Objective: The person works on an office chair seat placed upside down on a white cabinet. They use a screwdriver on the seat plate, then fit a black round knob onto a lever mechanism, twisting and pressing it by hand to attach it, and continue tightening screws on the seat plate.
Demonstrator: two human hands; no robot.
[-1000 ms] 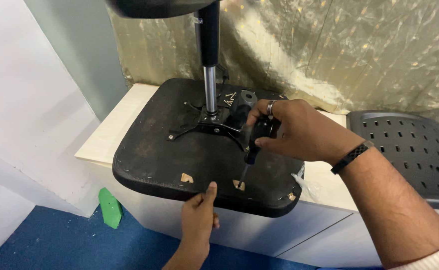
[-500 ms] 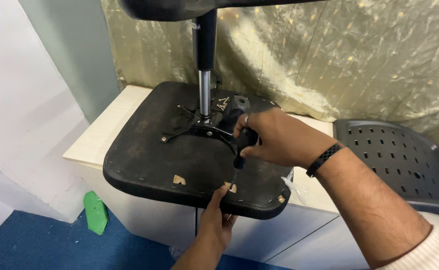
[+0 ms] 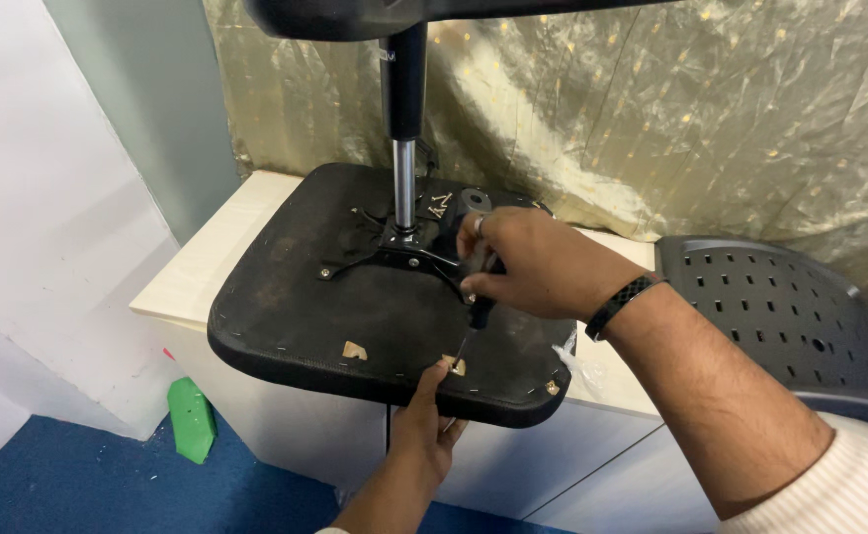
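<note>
An upturned black chair seat (image 3: 345, 307) lies on a pale cabinet top (image 3: 218, 247), its metal gas column (image 3: 404, 168) rising from a black mounting plate (image 3: 394, 259). My right hand (image 3: 528, 265), with a ring and a black wristband, grips a dark-handled screwdriver (image 3: 477, 302) whose thin shaft points down at the seat's underside near the front edge. My left hand (image 3: 426, 425) reaches up from below and holds the seat's front rim, thumb on top close to the screwdriver tip.
A black perforated chair back (image 3: 780, 316) rests at the right. Crinkled gold foil (image 3: 651, 109) covers the wall behind. A green scrap (image 3: 192, 420) lies on the blue floor (image 3: 68, 485) by the white wall panel. A clear plastic bag (image 3: 577, 356) sits by the seat's right edge.
The view has shifted a little. My right hand and the screwdriver have moved slightly toward the seat's front edge, and my left hand has slid right along the rim to just below the tip.
</note>
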